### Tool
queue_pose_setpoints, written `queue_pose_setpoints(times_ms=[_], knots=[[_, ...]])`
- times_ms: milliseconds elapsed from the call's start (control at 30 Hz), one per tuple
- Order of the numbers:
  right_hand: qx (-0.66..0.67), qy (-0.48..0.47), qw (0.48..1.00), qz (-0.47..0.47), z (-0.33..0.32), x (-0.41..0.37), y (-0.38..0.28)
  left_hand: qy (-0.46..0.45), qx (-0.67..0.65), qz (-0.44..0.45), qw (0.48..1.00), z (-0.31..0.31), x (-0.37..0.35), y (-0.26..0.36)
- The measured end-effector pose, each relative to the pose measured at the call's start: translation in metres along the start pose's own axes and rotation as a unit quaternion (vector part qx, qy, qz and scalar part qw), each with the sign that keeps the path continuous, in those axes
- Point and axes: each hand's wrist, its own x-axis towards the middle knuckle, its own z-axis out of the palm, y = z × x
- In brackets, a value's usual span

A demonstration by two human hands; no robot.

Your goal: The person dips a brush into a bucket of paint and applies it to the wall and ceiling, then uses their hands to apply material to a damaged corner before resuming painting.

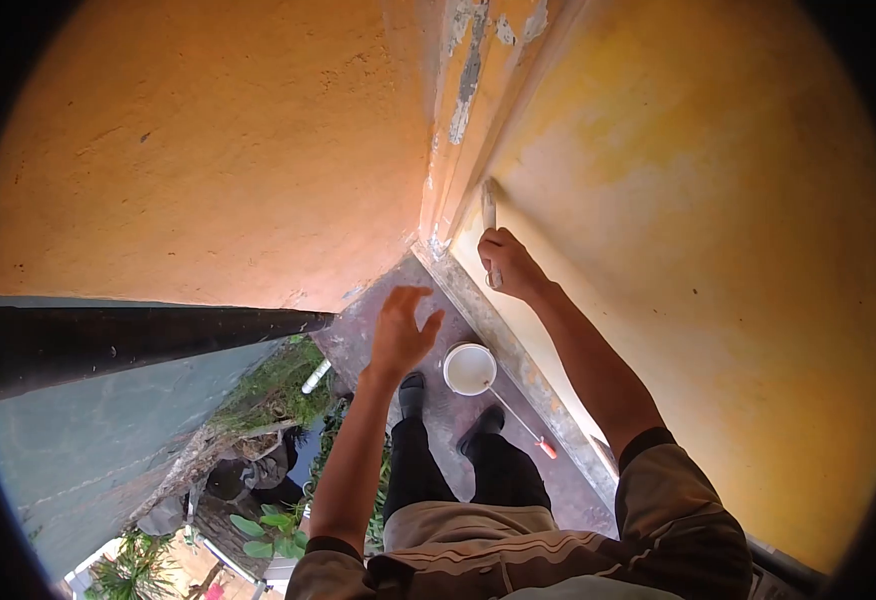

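My right hand is closed round the handle of a paintbrush, whose head touches the yellow wall beside the corner trim. To the left, my left hand hangs in the air over the floor with its fingers apart and slightly curled, holding nothing. Below the hands a round white bucket with pale contents stands on the floor near my feet.
A tool with a red handle lies by the bucket. The orange wall meets peeling trim at the corner. A dark beam, plants and a white pipe are at the left.
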Motion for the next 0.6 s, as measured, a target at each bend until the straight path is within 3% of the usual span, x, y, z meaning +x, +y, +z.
queue_pose_setpoints(times_ms=[133, 200, 233, 333, 433, 600], knots=[[0.021, 0.041, 0.999, -0.017, -0.012, 0.006, 0.002, -0.165, 0.065, -0.140, 0.974, 0.036, -0.095, -0.064], [0.030, 0.116, 0.991, -0.056, -0.060, 0.033, -0.014, -0.211, 0.097, -0.172, 0.957, 0.040, -0.134, -0.087], [0.022, 0.102, 0.993, -0.058, -0.081, 0.039, -0.021, -0.231, 0.112, -0.186, 0.949, 0.045, -0.144, -0.097], [-0.048, 0.158, 0.981, -0.103, -0.115, 0.035, -0.056, -0.220, 0.046, -0.205, 0.953, 0.062, -0.166, -0.122], [-0.096, 0.208, 0.966, -0.117, -0.080, 0.027, -0.034, -0.162, -0.065, -0.232, 0.957, 0.077, -0.127, -0.094], [-0.103, 0.098, 0.987, -0.078, 0.077, -0.007, 0.076, -0.020, -0.089, -0.035, 0.995, 0.106, -0.031, -0.084]])
